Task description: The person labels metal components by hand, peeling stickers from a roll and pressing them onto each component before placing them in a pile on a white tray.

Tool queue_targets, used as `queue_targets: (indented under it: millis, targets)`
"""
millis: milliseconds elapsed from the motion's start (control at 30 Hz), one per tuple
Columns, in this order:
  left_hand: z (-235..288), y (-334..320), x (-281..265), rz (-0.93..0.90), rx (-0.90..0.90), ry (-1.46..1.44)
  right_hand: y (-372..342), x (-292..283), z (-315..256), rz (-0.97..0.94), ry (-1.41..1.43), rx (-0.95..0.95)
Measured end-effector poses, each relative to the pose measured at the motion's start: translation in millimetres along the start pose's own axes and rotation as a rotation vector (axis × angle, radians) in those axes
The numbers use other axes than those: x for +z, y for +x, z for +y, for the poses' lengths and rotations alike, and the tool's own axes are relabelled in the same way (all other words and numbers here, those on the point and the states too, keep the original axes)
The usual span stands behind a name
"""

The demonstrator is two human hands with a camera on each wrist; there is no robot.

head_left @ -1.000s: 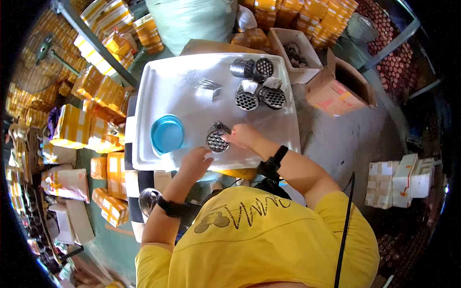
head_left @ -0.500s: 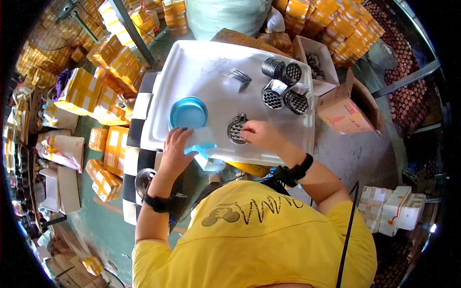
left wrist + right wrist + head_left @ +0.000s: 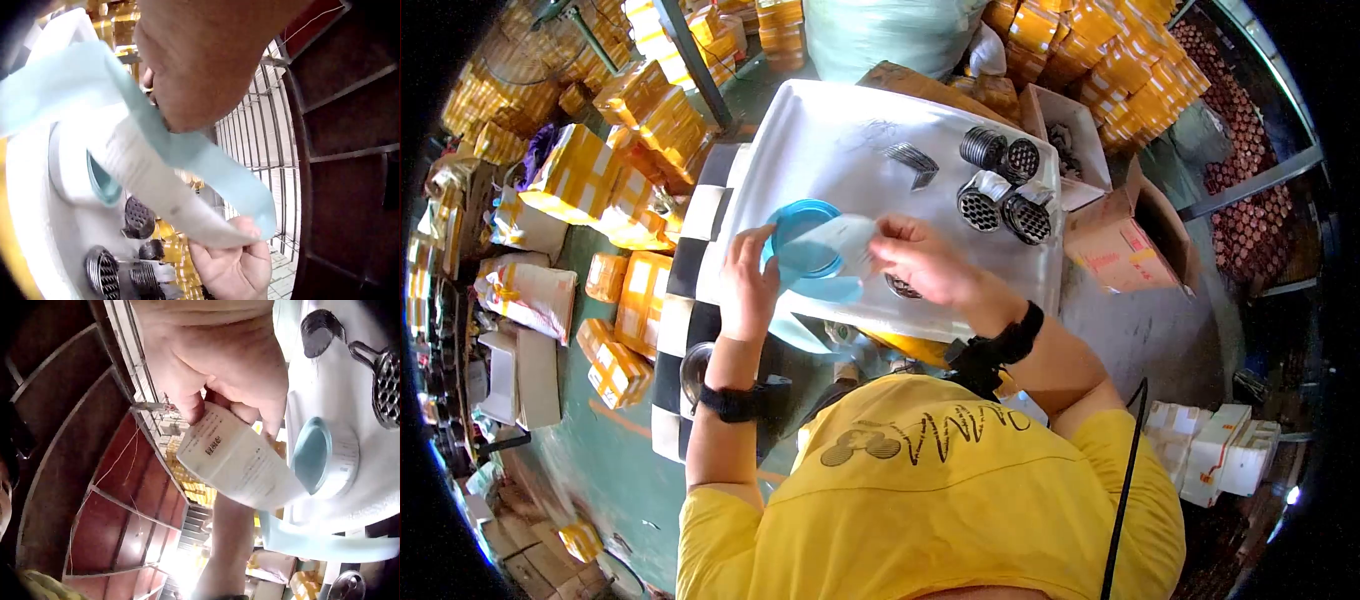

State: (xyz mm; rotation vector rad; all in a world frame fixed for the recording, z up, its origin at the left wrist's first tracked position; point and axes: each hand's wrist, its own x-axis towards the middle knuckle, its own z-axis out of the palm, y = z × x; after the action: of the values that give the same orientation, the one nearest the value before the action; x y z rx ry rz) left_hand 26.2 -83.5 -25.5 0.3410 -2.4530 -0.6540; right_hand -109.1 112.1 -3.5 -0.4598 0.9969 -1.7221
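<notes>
A roll of blue-backed labels (image 3: 805,215) sits on the white tabletop, and a strip with a white printed face (image 3: 234,456) loops out from it. The right hand (image 3: 925,262) pinches the free end of the strip between thumb and fingers, above a perforated metal piece (image 3: 902,287) it partly covers. Beside the roll's left edge is the left hand (image 3: 750,285), fingers loosely bent; in the left wrist view the blue strip (image 3: 219,175) passes in front of it. More perforated metal pieces (image 3: 1027,215), some with white labels, stand at the table's right.
Nested thin metal parts (image 3: 912,160) lie at the table's back. An open carton (image 3: 1125,240) and a white foam box (image 3: 1065,140) stand to the right. Taped yellow boxes (image 3: 640,290) are stacked on the left, and a large pale sack (image 3: 890,35) is behind the table.
The right hand has left the metal piece, moved left and up, and taken hold of the label strip, now raised. The left hand has shifted up beside the roll. The head view has shifted.
</notes>
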Motion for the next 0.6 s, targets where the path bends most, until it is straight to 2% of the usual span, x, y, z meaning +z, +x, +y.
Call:
queue_targets:
  millis: [67,133,200,233,267,333,367,467,533,567,600]
  targets:
    - [-11.9,-10.4,-0.8,-0.176,-0.276,-0.318,-0.3,-9.8,-2.6,0.011,-0.093,-0.019]
    - [-5.5,-19.9,-0.6,-0.323,-0.518,-1.054,-0.2,-19.2,3.0,-0.041,-0.239,-0.075]
    - [-1.8,-27.2,5.6,-0.434,-0.469,-0.907,-3.8,-13.6,1.3,-0.05,-0.392,-0.035]
    - [6.0,-25.8,3.7,-0.441,-0.376,-0.726,-7.3,-6.9,-6.0,-0.088,-0.435,0.016]
    - [2.3,-30.1,12.3,-0.458,-0.392,-0.643,-9.9,-2.9,-9.6,-0.126,-0.476,0.068]
    - [9.3,-32.8,16.1,-0.441,-0.318,-0.479,-9.8,-2.5,-5.8,-0.184,-0.627,0.025]
    - [14.4,-32.0,15.9,-0.281,-0.13,-0.389,-9.7,-2.3,-3.6,-0.213,-0.701,0.003]
    - [36.3,-23.4,-1.0,-0.251,-0.01,-0.526,-12.4,15.2,-15.3,-0.343,-0.769,0.073]
    - [35.5,-26.9,-4.8,-0.511,-0.049,-0.818,-8.7,17.4,-13.2,-0.341,-0.868,0.085]
    - [38.6,-29.0,-12.1,-0.567,-0.147,-0.991,-6.0,16.6,-12.1,-0.332,-0.911,0.083]
    - [40.0,-28.6,-23.4,-0.649,-0.2,-0.908,-3.5,15.3,-9.9,-0.323,-0.954,0.083]
